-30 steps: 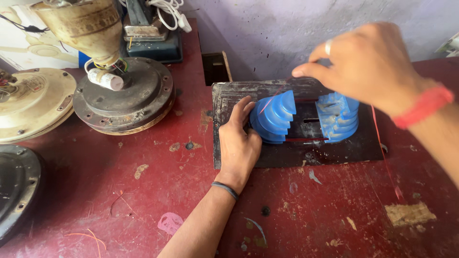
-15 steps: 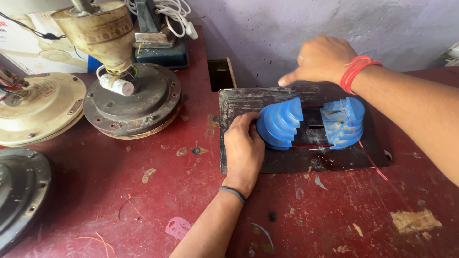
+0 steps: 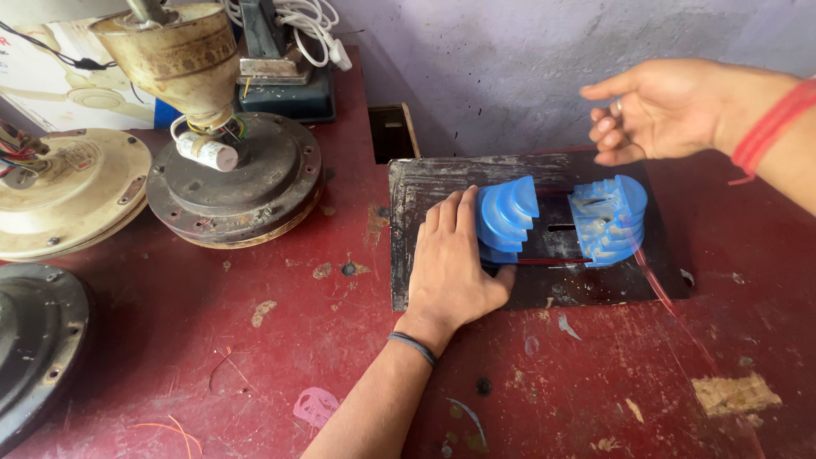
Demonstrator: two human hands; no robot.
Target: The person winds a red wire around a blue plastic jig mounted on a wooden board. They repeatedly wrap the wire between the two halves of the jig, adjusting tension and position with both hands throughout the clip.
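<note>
Left hand (image 3: 450, 272) lies palm down on the dark metal plate (image 3: 416, 187), fingers together and stretched flat, fingertips against the left blue stepped former (image 3: 507, 217), thumb tucked under its near edge; it presses rather than grips. Right hand (image 3: 659, 110) hangs in the air above the plate's far right corner, fingers spread loosely apart, holding nothing; a ring on one finger, red band (image 3: 769, 127) at the wrist. Right blue stepped former (image 3: 610, 219) stands just beside its twin, a narrow gap between them; thin red wire (image 3: 552, 261) runs across the gap at the near side, and a strand trails off toward the lower right over the red table (image 3: 212, 340). Left of the plate: dark fan motor housing (image 3: 234, 183) with a small white capacitor (image 3: 204, 153) on it; cream fan housing (image 3: 72, 191) further left.
</note>
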